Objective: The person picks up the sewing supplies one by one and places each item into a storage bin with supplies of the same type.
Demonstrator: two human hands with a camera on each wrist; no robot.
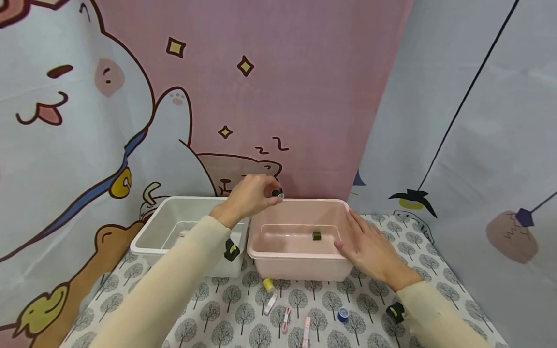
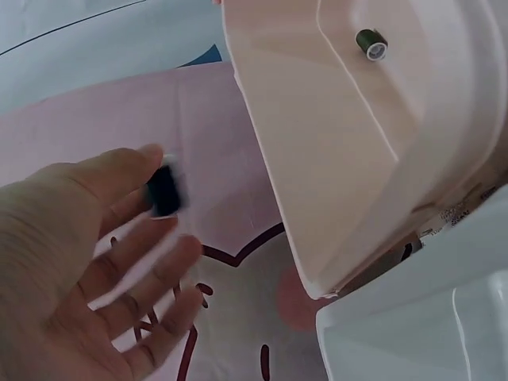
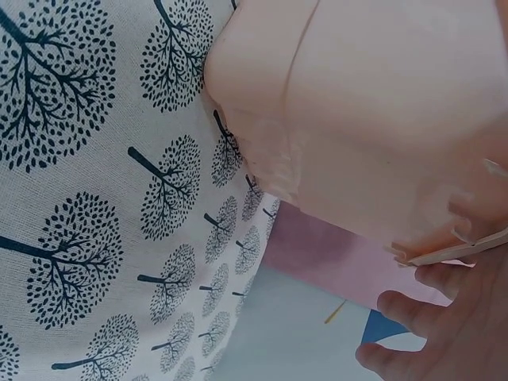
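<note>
My left hand (image 1: pixel 249 197) pinches a dark spool of thread (image 1: pixel 277 193) between thumb and index finger, above the back left of the pink bin (image 1: pixel 300 267). In the left wrist view the dark spool (image 2: pixel 165 189) is blurred, and the other fingers are spread below it. A green spool of thread (image 1: pixel 316 236) lies on the floor of the pink bin. My right hand (image 1: pixel 372 249) lies along that bin's right side, fingers extended over the rim. In the right wrist view, the right fingertips (image 3: pixel 397 305) show beside the rim.
A white bin (image 1: pixel 150 251) stands left of the pink one, partly behind my left arm. On the tree-print cloth in front lie a yellow spool (image 1: pixel 268 284), a small white item (image 1: pixel 270 304), a pink looped item (image 1: pixel 285 320), a pink strip (image 1: pixel 306 331) and a blue spool (image 1: pixel 343 314).
</note>
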